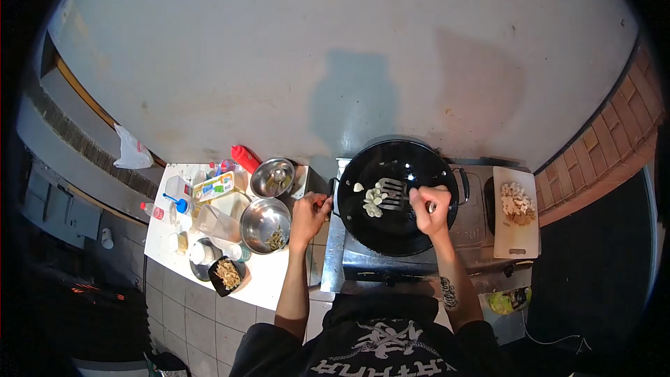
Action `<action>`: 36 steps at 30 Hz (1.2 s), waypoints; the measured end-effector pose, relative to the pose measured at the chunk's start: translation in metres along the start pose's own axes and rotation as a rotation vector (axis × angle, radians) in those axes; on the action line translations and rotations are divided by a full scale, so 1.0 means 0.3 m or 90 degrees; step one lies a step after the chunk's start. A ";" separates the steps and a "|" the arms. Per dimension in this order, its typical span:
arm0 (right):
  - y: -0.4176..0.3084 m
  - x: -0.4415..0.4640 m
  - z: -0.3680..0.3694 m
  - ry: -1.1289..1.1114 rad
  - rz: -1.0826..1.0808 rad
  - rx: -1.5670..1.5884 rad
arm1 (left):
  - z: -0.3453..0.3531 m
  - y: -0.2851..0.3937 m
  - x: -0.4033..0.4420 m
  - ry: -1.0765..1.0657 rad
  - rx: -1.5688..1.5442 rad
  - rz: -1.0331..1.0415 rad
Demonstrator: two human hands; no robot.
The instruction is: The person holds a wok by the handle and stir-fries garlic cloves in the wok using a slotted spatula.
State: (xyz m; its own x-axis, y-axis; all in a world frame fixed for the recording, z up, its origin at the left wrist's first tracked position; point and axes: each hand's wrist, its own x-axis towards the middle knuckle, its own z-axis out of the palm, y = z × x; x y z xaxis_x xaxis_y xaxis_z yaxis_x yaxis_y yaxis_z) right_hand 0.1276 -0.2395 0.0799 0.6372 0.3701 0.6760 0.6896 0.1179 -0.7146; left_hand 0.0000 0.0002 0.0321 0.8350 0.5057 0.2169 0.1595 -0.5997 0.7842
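A black wok (pixel 370 237) sits on the stove, with pale chopped pieces (pixel 375 200) gathered left of its middle. My right hand (pixel 430 211) is wrapped round the handle of a slotted spatula (pixel 393 194), whose head lies in the wok beside the pieces. At the wok's left side, my left hand (pixel 311 215) has its fingers closed at the loop handle (pixel 333 187). The wok's right loop handle (pixel 464 186) is free of any hand.
Right of the wok, a cutting board (pixel 516 237) bears chopped pale and brown food. On the white table (pixel 269 279) at left stand two steel bowls (pixel 255 220), a red squeeze bottle (pixel 244 158), a black dish (pixel 230 286) of food and several containers. A wall rises behind the stove.
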 end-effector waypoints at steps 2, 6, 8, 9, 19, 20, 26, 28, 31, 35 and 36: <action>-0.037 -0.002 -0.004 -0.075 -0.049 -0.008 | 0.002 0.003 0.001 -0.002 -0.010 -0.009; -0.089 -0.010 -0.012 -0.150 -0.098 -0.004 | -0.004 0.020 0.001 -0.009 0.004 -0.029; -0.088 -0.020 -0.027 -0.185 -0.118 -0.031 | -0.006 0.023 -0.006 -0.026 0.016 -0.058; -0.078 -0.030 -0.038 -0.186 -0.118 -0.031 | -0.003 0.018 -0.007 -0.010 0.022 -0.033; 0.042 -0.134 -0.090 0.245 0.094 0.197 | -0.012 0.052 -0.015 0.042 0.037 -0.062; 0.045 -0.135 -0.083 0.242 0.096 0.198 | -0.010 0.048 -0.014 0.043 0.038 -0.065; 0.066 -0.103 -0.001 0.313 0.171 0.329 | 0.006 0.019 -0.015 0.024 0.043 -0.021; 0.089 -0.088 0.037 0.311 0.181 0.346 | 0.000 0.046 -0.018 0.024 0.046 -0.033; 0.096 -0.041 0.096 0.301 0.188 0.375 | 0.008 0.052 -0.016 0.031 0.056 -0.045; 0.141 -0.020 0.161 0.285 0.202 0.285 | -0.004 0.077 -0.017 0.019 0.064 -0.034; 0.154 -0.027 0.158 0.283 0.203 0.287 | -0.005 0.074 -0.019 0.020 0.065 -0.036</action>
State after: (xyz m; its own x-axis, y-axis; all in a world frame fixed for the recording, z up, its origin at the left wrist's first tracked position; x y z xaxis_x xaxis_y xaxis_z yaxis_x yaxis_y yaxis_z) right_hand 0.1379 -0.1934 0.0327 0.9308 0.0502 0.3622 0.2975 0.4719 -0.8299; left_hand -0.0021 -0.0150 0.0490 0.8065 0.5586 0.1938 0.2599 -0.6294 0.7324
